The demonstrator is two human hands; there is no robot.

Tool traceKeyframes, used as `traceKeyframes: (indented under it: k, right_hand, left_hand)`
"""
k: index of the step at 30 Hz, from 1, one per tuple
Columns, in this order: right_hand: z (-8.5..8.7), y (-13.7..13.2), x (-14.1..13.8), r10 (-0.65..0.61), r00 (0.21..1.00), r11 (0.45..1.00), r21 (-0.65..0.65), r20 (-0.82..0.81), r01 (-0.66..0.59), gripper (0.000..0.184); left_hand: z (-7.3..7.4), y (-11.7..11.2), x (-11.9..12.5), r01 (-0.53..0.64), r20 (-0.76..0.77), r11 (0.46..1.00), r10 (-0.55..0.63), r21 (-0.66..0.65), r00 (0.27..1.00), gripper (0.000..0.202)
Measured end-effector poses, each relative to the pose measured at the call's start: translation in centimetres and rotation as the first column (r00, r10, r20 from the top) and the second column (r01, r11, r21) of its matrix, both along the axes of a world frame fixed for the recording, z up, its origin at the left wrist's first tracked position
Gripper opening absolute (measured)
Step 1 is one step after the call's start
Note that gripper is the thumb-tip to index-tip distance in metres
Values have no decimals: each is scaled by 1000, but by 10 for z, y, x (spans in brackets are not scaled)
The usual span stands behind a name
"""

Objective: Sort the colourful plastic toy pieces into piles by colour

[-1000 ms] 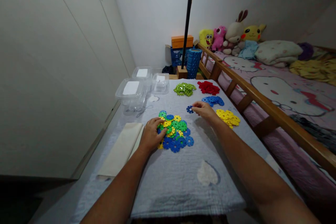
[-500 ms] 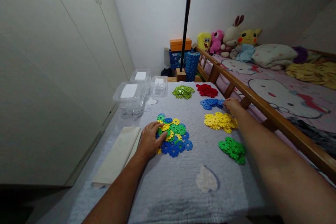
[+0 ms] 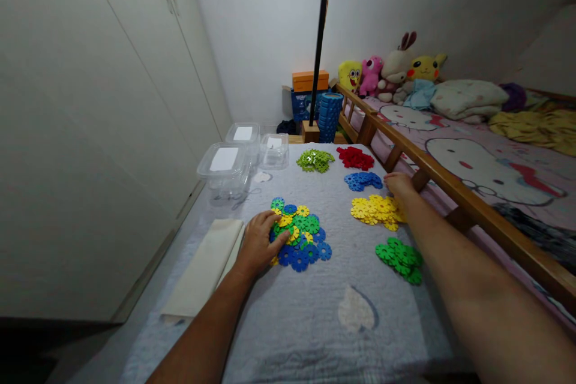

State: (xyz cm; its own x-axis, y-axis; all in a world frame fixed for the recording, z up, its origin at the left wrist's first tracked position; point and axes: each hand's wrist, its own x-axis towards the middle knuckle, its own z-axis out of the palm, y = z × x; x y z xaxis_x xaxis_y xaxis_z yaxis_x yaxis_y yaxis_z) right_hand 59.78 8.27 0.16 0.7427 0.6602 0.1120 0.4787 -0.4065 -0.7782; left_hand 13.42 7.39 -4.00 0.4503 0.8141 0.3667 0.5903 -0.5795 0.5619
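My left hand [image 3: 261, 240] lies with fingers apart at the left side of a mixed pile of flower-shaped plastic discs [image 3: 299, 225], fingertips touching the yellow and green ones. The pile mixes blue, green and yellow pieces. My right hand [image 3: 399, 183] is just right of a small pile of blue discs [image 3: 362, 180], with a slight gap between. Its fingers show only in part, looking loosely extended, and no disc is visible in them. Under that forearm's left edge are yellow discs [image 3: 375, 210]. Green discs [image 3: 399, 259] lie nearer me.
Light green discs [image 3: 315, 160] and red discs [image 3: 355, 158] sit at the table's far end. Clear lidded boxes [image 3: 222, 171] stand at the far left, beyond a folded cream cloth [image 3: 204, 270]. A wooden bed rail [image 3: 418, 174] runs along the right. A black pole [image 3: 318, 42] rises behind.
My right hand has drawn slightly right, away from the blue discs' edge. My left hand keeps its place on the mixed pile. The whole view has shifted a little.
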Motion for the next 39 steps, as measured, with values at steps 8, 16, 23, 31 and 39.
traceKeyframes:
  k: [8,16,23,31,39]
  right_hand:
    - [32,-21,-94,261,948,959,158,-185,-234,15]
    - [-8,-52,-213,703,705,711,-81,93,-698,21]
    - [-26,-58,-222,739,634,671,-160,226,-724,27]
    - [-12,-59,-209,716,698,698,-16,-4,-716,7]
    - [29,-94,-129,617,780,784,-5,-107,-621,24]
  left_hand:
    - [4,-6,0,-5,-98,1000,5,-4,995,53]
    - [0,-8,-4,91,-210,995,-99,-49,973,111]
    - [7,-12,-5,108,-304,989,-135,-104,943,122]
    - [7,-10,-4,126,-261,990,-138,-60,955,97]
    - [0,-4,-4,149,-206,988,-155,-41,966,85]
